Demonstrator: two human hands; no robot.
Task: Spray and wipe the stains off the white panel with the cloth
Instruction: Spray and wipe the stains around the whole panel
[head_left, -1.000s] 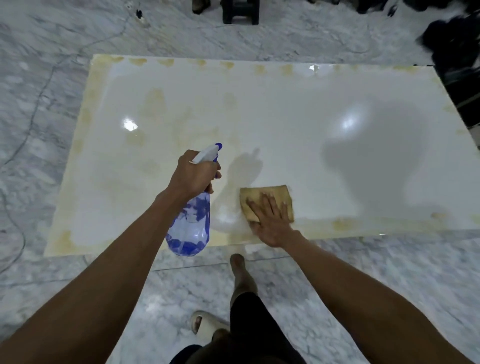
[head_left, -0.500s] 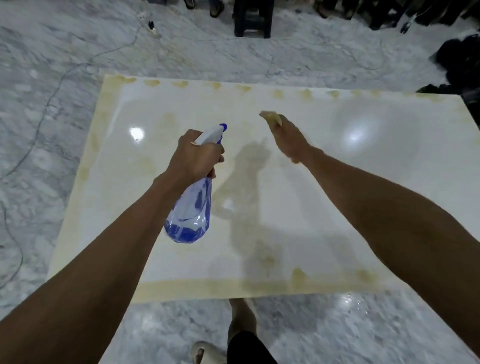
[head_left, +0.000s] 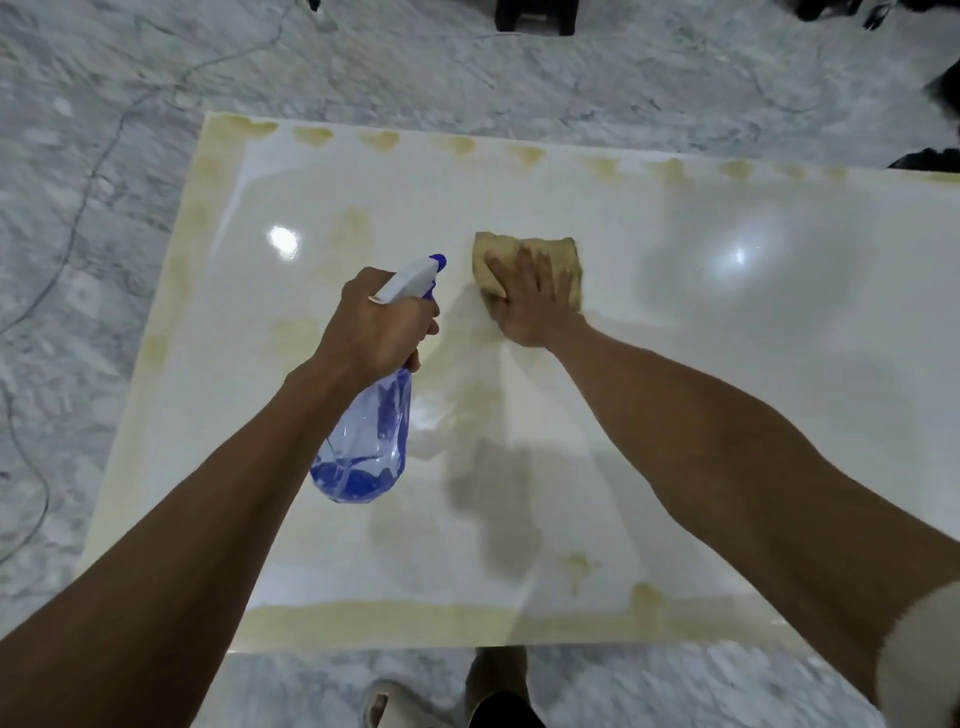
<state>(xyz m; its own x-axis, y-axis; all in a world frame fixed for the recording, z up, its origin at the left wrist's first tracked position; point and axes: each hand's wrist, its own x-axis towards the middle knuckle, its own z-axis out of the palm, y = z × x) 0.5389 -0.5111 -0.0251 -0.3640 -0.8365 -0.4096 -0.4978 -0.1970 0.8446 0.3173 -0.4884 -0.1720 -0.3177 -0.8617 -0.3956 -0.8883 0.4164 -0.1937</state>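
Note:
The white panel (head_left: 727, 364) lies flat on the marble floor, with yellow-brown stains along its edges and fainter patches at its left and middle. My left hand (head_left: 379, 322) grips a clear blue spray bottle (head_left: 363, 447) by the neck; its white nozzle points away from me, over the panel's left half. My right hand (head_left: 530, 301) is pressed flat, fingers spread, on a tan cloth (head_left: 569, 267) at the panel's middle, slightly toward the far edge. The cloth lies flat on the panel under my palm.
Grey marble floor (head_left: 104, 260) surrounds the panel. A thin cable (head_left: 78, 218) runs across the floor at the left. Dark stool legs (head_left: 535, 18) stand beyond the far edge and dark items (head_left: 930, 156) sit at the far right. My sandalled foot (head_left: 400, 701) is at the near edge.
My right hand and the cloth went from the panel's near edge up toward the far edge, and now sit pressed flat at the middle. The left hand kept the bottle roughly in place.

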